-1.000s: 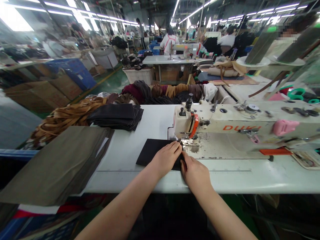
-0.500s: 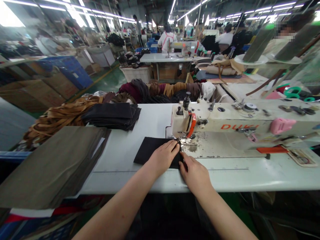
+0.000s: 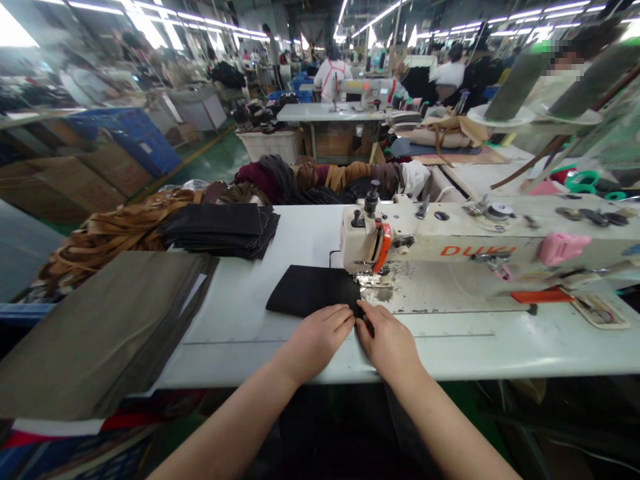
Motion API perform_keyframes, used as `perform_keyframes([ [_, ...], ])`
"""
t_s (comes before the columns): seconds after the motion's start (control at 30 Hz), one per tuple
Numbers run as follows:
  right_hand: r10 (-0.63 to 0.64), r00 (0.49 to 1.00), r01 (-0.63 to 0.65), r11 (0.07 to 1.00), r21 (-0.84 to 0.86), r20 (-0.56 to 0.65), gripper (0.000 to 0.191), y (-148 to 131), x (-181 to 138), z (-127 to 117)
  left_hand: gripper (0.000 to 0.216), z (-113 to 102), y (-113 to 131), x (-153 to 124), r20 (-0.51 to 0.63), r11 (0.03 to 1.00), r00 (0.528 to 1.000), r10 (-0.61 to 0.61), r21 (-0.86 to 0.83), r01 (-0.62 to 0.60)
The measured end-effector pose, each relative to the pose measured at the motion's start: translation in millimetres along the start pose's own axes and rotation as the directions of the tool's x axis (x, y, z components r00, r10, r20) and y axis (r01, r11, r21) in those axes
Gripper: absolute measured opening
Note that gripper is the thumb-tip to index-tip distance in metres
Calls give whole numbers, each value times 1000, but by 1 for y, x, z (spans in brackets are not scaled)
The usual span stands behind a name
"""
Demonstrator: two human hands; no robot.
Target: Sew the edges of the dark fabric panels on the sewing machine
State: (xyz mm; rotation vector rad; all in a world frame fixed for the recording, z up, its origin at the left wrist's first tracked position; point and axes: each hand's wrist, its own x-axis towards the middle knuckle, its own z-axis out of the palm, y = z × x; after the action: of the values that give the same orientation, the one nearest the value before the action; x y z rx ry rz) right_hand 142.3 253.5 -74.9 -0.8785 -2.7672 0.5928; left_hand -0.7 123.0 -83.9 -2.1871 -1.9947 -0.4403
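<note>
A black fabric piece [image 3: 310, 291] lies on the white sewing table, its right edge at the presser foot [image 3: 369, 280] of the sewing machine [image 3: 430, 240]. My left hand [image 3: 320, 337] is closed at the fabric's near right corner, fingers pressed together and thumb hidden. Beside it, my right hand [image 3: 390, 340] pinches the right edge between thumb and forefinger, just in front of the foot. The fabric's left end bulges slightly. The needle is too small to make out.
On the left lie a stack of black pieces [image 3: 220, 230] and a large grey-brown stack [image 3: 100, 327]. Brown straps [image 3: 115, 233] and rolled strips [image 3: 320, 179] heap along the far edge. Thread cones [image 3: 517, 87] stand at right. Other people sit at machines further off.
My left hand has slid back towards me from beside the presser foot to the near corner of the fabric. My right hand stays at the right edge. The fabric's near side has lifted slightly.
</note>
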Motion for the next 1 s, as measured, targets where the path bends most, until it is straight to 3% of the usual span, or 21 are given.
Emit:
perform_keyframes([
  [0.2,-87,992,85,996,-30,-91,36,5,2,8,37,2,-5,-1,30,999,999,-37,-35,38],
  [0.43,-258,958,228,950,-215,-126,39,11,-1,13,38,5,-20,12,39,998,997,-66,-13,67],
  [0.8,-158,981,120,952,-281,-117,55,7,15,15,42,14,-45,31,54,992,991,-124,-22,126],
  [1.0,-164,975,118,954,-274,-151,56,10,17,17,42,14,-53,38,93,983,980,-177,-39,181],
])
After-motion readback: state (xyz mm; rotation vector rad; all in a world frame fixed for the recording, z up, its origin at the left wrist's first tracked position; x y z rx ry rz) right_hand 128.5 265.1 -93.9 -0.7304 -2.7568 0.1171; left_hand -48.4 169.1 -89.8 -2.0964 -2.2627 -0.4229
